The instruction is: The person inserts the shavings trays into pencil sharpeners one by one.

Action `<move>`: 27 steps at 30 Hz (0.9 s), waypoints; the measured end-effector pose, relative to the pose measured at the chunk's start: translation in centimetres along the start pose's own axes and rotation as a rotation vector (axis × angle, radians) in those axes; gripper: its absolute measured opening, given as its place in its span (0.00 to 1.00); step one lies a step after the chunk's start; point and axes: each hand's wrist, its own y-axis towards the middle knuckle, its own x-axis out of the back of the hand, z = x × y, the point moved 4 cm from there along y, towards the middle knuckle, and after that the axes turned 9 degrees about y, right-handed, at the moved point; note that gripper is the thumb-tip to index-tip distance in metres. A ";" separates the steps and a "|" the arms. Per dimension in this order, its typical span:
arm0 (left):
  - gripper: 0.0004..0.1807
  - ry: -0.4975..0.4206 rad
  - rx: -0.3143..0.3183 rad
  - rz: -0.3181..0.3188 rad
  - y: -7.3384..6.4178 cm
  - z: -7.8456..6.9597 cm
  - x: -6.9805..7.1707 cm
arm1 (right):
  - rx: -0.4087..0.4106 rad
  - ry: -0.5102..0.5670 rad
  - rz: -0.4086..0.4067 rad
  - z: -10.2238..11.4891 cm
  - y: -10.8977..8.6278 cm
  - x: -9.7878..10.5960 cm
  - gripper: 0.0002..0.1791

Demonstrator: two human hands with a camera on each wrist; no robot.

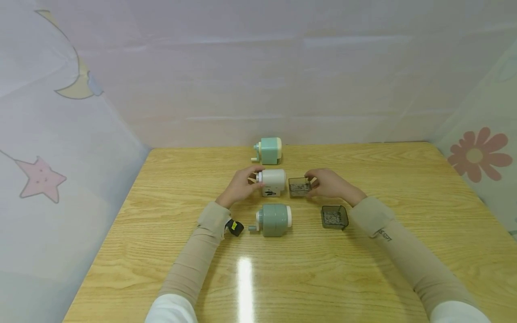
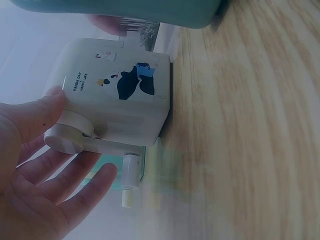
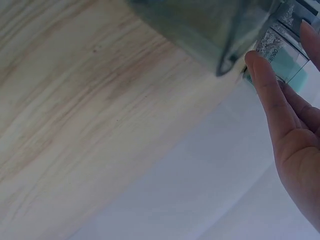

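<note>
In the head view my left hand (image 1: pixel 241 185) holds a white crank pencil sharpener (image 1: pixel 274 179) by its crank end. The left wrist view shows the thumb on the panda-printed body (image 2: pixel 112 85) and the other fingers spread behind the crank (image 2: pixel 110 145). Just right of it, a clear shavings drawer (image 1: pixel 300 190) with grey shavings is pinched by my right hand (image 1: pixel 330 183). That drawer's far side is partly hidden by the fingers in the right wrist view. The drawer appears apart from the white sharpener's body.
A darker green sharpener (image 1: pixel 275 220) lies nearer me, and a light teal one (image 1: pixel 270 150) stands behind. A second drawer (image 1: pixel 334 217) of shavings sits below my right wrist. A black strap piece (image 1: pixel 235 227) is at my left wrist. A draped wall (image 1: pixel 303 89) borders the table's back.
</note>
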 end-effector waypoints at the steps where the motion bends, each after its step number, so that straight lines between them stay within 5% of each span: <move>1: 0.23 -0.003 0.000 0.001 0.0 0.0 0.0 | 0.000 0.001 0.003 0.1 0.1 0.0 0.34; 27: 0.23 -0.012 -0.014 -0.002 0.1 0.2 0.0 | -0.001 -0.035 0.029 1.2 1.2 -0.4 0.33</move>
